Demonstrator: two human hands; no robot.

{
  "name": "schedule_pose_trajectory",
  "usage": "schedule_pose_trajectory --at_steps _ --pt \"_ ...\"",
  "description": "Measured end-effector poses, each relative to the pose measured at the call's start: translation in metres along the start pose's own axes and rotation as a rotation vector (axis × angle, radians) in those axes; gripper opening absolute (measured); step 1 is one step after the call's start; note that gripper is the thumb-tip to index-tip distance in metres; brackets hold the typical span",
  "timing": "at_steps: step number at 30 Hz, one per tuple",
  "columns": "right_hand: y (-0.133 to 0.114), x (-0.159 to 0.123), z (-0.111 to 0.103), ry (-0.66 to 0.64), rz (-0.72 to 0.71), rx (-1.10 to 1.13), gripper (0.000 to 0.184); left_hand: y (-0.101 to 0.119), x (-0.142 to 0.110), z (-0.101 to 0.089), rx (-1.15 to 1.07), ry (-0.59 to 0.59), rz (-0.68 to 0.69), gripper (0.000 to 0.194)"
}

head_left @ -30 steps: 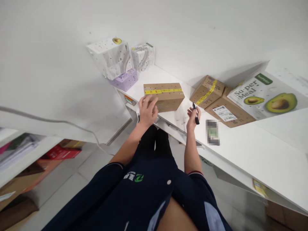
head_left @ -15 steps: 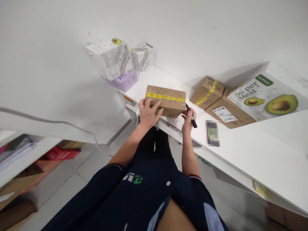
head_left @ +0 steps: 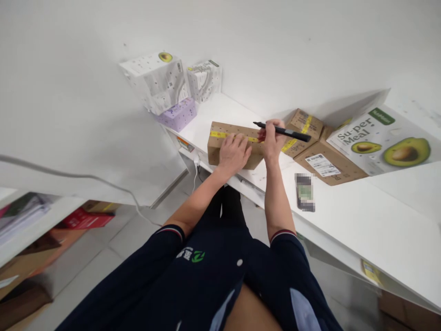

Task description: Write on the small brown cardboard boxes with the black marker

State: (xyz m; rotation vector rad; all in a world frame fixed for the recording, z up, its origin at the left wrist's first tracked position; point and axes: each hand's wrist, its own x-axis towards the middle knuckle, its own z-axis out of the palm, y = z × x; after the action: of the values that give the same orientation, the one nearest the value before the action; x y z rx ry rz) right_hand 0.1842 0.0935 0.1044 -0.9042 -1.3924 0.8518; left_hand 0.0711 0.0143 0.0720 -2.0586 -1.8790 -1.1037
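Observation:
A brown cardboard box [head_left: 215, 149] with yellow tape along its top sits near the front edge of the white table [head_left: 344, 216]. My left hand [head_left: 235, 151] lies on the box, fingers stretched over the tape and the near side. Wrapped round a black marker pen [head_left: 291, 133], my right hand [head_left: 274, 138] is at the box's right end. The pen's dark tip points left above the box's far edge. Whether the right fingers touch the box, I cannot tell.
On the right stand more taped cardboard boxes [head_left: 322, 168] and a large white avocado-print box [head_left: 386, 138]. A pixelated phone-like object [head_left: 305, 192] lies before them. At the back left, a white carton [head_left: 156, 85] rests by a purple box [head_left: 179, 115] and a smaller carton [head_left: 206, 80].
My left hand has slid right along the box top. My right hand has risen with the marker from the box's lower right side to its top right end.

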Motion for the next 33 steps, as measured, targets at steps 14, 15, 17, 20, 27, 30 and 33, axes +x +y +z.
schedule_pose_trajectory --at_steps 14,15,17,20,27,30,33 --pt "0.028 0.013 0.006 -0.186 0.113 -0.111 0.027 -0.006 0.002 0.01 0.036 -0.056 0.038 0.045" --pt "0.027 0.013 0.006 -0.175 0.088 -0.151 0.027 -0.006 0.002 0.01 0.044 -0.052 0.039 0.045" --pt "0.026 0.011 0.006 -0.147 0.051 -0.223 0.028 -0.006 0.002 0.01 0.046 -0.046 0.036 0.044" --pt "0.025 0.008 0.005 -0.126 0.037 -0.255 0.03 -0.005 0.001 0.01 0.014 -0.043 0.014 0.041" --pt "0.029 0.009 0.004 -0.157 0.047 -0.236 0.03 -0.005 0.001 0.011 0.02 -0.011 0.015 0.039" --pt "0.026 0.009 0.005 -0.165 0.039 -0.257 0.028 -0.005 0.001 0.011 0.021 -0.01 0.019 0.038" --pt "0.023 0.009 0.006 -0.172 0.025 -0.27 0.026 -0.005 0.001 0.01 0.025 -0.016 0.017 0.038"
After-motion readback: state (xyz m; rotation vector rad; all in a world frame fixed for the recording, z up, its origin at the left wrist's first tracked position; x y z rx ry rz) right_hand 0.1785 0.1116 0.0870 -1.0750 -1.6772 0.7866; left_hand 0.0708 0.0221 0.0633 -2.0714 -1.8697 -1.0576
